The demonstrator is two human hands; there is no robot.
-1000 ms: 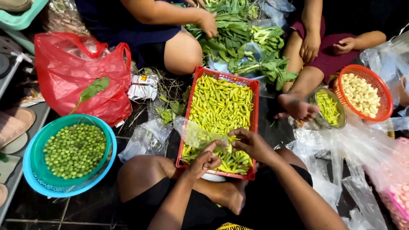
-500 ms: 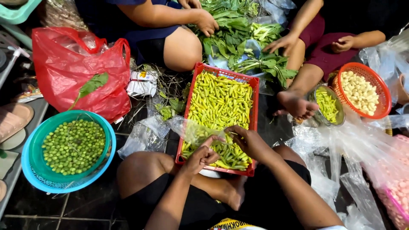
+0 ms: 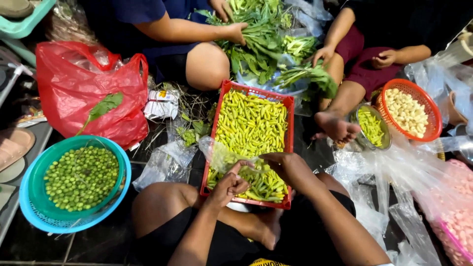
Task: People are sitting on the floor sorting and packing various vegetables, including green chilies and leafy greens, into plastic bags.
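Clear bag [image 3: 221, 155] in both grips — left [image 3: 227, 186], right [image 3: 288, 167] — above chilli crate [image 3: 219, 129]

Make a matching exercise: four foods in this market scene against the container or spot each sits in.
Foods:
1. yellow-green chillies
2. round green fruits
3. pale cloves
4. leafy greens

Places:
A. round orange basket
B. loose pile between two seated people
C. red crate
D. green basket nested in a blue one

Pairs: 1-C, 2-D, 3-A, 4-B
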